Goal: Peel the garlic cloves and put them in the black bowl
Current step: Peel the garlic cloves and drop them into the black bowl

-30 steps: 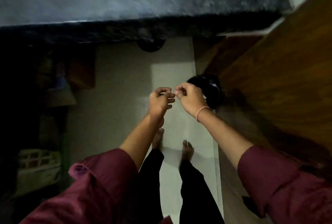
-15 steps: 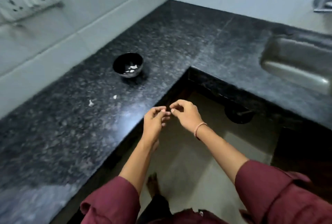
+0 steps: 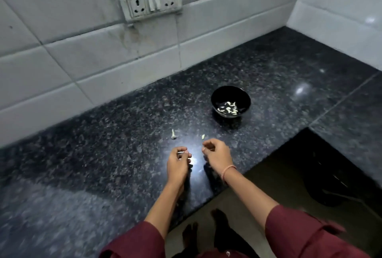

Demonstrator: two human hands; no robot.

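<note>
The left hand's fingertips (image 3: 184, 153) curl in against the thumb and pinch a thin pale sliver (image 3: 181, 152), too small to tell as clove or skin; the left hand (image 3: 178, 164) hangs low over the black speckled counter (image 3: 103, 154), knuckles up; just to its right and apart from it, the right hand (image 3: 218, 155) has its fingers (image 3: 208, 144) curled narrowly toward the palm, and I cannot tell whether they hold anything; a pink band (image 3: 228, 172) circles that wrist. Two pale scraps lie on the counter just beyond the hands; one scrap (image 3: 173, 134) is far-left of the left hand, the other scrap (image 3: 203, 136) just past the right hand's fingers. Farther off and to the right the black bowl (image 3: 245, 100) stands upright on the counter, with a small heap of peeled garlic cloves (image 3: 227, 108) in its bottom. Beyond, a white tiled wall (image 3: 62, 57) carries a socket plate (image 3: 152, 4); nearest, maroon sleeves (image 3: 306, 235) cover both forearms, and bare feet (image 3: 220, 219) stand on the floor below the counter's edge.
</note>
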